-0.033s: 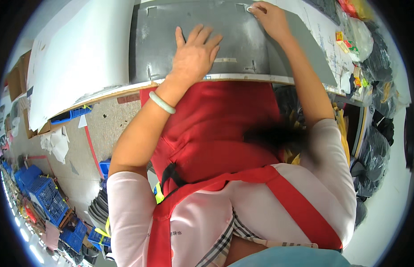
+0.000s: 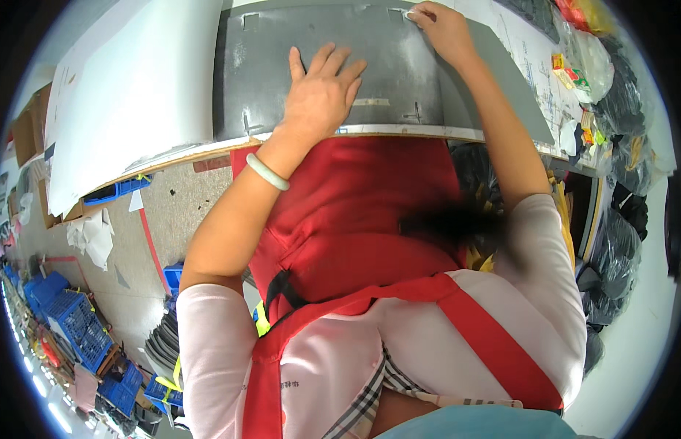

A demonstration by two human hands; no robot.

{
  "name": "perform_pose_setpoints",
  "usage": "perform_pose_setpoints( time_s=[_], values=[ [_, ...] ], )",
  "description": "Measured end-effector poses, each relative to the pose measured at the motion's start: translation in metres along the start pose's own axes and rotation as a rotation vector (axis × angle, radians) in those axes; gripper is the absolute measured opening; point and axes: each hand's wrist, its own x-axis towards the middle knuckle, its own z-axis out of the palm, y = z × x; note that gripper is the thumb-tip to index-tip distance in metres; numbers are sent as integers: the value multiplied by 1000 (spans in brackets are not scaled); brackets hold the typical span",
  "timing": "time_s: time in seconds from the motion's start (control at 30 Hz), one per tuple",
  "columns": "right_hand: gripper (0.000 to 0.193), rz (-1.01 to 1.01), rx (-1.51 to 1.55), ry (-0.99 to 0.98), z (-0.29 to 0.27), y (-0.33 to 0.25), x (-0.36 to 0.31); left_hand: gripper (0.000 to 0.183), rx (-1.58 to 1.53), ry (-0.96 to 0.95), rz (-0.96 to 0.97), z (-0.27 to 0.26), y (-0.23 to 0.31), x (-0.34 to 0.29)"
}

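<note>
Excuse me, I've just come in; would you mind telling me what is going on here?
A person in a red apron is working at a table. Their left hand lies spread on a dark grey sheet, while their right hand pinches a small white piece near its far right corner. A large white sheet lies to the left.

The dark grey sheet (image 2: 393,69) looks smooth and mostly matt, scuffed with chalky white smears, while the white sheet (image 2: 143,80) has a soft sheen. The table edge (image 2: 194,151) looks like raw wood. From here the apron (image 2: 362,219) is plain cloth, the bangle (image 2: 266,171) polished and glossy, the basket (image 2: 81,325) plastic, the bags (image 2: 617,256) shiny, crinkled film.
</note>
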Motion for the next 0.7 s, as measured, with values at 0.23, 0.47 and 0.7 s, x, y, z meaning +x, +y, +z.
perform_pose_setpoints(
  time_s=[0.23, 0.47, 0.7],
  values=[
    [23, -222, -132, -36, 19, -8, 24, 34, -1, -27, -36, -3, -2, -4],
    [21, -346, -314, -71, 16, -18, 31, 33, -15, -4, -44, -2, -2, -5],
    [16, 147, 89, -16, 25, 2, 36, 33, -12, 4, -33, 0, -2, -2]
  ],
)
